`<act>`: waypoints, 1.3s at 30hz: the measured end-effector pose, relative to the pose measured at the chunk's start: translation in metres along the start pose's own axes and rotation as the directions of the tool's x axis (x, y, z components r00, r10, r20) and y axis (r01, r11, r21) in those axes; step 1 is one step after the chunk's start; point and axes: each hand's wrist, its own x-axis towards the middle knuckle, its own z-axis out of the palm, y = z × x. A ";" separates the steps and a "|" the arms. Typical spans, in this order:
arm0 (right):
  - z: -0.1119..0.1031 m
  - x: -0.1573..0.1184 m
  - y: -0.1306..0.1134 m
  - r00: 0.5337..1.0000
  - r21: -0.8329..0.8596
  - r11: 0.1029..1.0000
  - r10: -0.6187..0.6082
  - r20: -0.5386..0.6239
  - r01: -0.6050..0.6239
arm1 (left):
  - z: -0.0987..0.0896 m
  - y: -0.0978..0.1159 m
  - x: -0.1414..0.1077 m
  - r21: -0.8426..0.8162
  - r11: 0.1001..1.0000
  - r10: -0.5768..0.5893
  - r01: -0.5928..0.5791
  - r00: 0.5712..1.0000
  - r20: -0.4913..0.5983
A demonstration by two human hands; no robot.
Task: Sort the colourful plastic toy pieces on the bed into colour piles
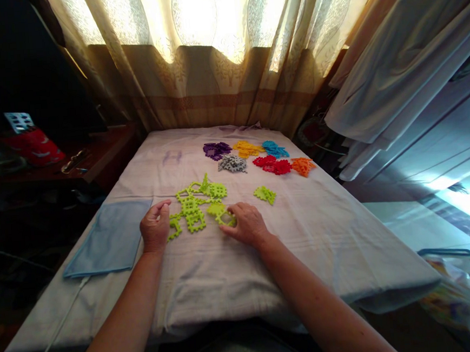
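Lime-green plastic interlocking building pieces (189,205), flat squares and open frames with notched edges, lie in a loose cluster between my hands. My left hand (156,226) is at the cluster's left side with its fingers curled closed; nothing shows in them. Beside it is an open square frame (174,227), partly hidden by the hand. On the right side of the cluster, my right hand (247,223) has thumb and fingers around the edge of a lime-green frame piece (224,219), which rests on the cloth. A small separate pile of lime-green pieces (264,195) lies farther right.
Farther back sit piles of purple (216,150), grey (232,163), yellow (248,149), blue (275,149), red (272,165) and orange pieces (302,166). A folded blue cloth (105,240) lies at left on the white tablecloth (306,252). Curtains (211,80) hang behind.
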 end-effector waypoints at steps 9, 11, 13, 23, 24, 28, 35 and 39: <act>-0.011 0.003 0.070 0.894 -0.085 0.901 0.404 -0.196 -0.425 | 0.002 -0.002 0.000 -0.006 1.000 -0.003 0.003 1.000 0.011; -0.011 0.003 0.075 0.869 -0.116 0.870 0.451 -0.204 -0.478 | 0.002 -0.002 0.000 -0.002 1.000 -0.005 0.005 1.000 0.011; -0.010 0.003 0.076 0.860 -0.131 0.859 0.464 -0.211 -0.495 | 0.001 -0.002 0.000 0.004 1.000 -0.006 0.006 1.000 0.009; -0.003 0.003 0.072 0.862 -0.068 0.890 0.415 -0.290 -0.451 | 0.001 -0.001 0.000 -0.011 1.000 -0.020 0.021 1.000 0.011; -0.003 0.004 0.069 0.870 -0.055 0.903 0.393 -0.298 -0.427 | 0.001 -0.001 0.000 -0.011 1.000 -0.020 0.020 1.000 0.011; 0.003 0.010 0.042 0.943 -0.006 0.964 0.260 -0.209 -0.267 | 0.001 0.000 -0.001 -0.002 1.000 -0.003 0.003 1.000 0.023; 0.015 0.020 -0.001 0.991 -0.085 0.988 0.121 -0.051 -0.125 | 0.002 -0.003 0.000 0.005 1.000 0.001 -0.001 0.999 0.039; 0.017 0.023 -0.004 0.992 -0.097 0.987 0.124 -0.027 -0.126 | 0.002 -0.004 -0.001 0.024 1.000 0.007 -0.008 0.999 0.045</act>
